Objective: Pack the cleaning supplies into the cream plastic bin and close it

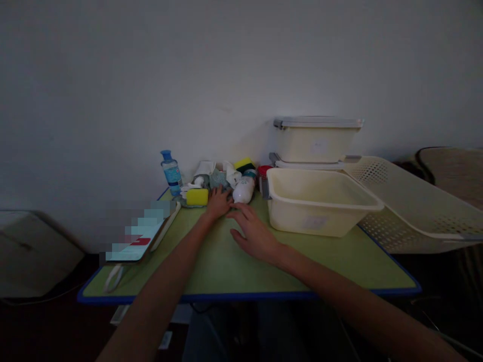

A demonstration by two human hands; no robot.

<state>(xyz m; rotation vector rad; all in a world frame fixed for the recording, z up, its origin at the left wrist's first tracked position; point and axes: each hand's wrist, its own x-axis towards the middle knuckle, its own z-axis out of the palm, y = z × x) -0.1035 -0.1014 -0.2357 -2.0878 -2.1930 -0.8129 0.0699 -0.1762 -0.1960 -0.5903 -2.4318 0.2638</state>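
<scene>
My left hand (219,202) reaches to the back of the green table (211,266), its fingers spread and touching a pile of small items beside a yellow sponge (196,197) and a white bottle lying on its side (243,190). It holds nothing that I can see. My right hand (253,232) lies flat on the table just in front of the white bottle, fingers stretched out and empty.
A blue-capped water bottle (171,173) stands at the back left. An open cream tub (320,201) sits right of my hands, lidded tubs (317,138) stacked behind it, a perforated basket (411,206) further right. A tablet (141,239) lies at the table's left edge.
</scene>
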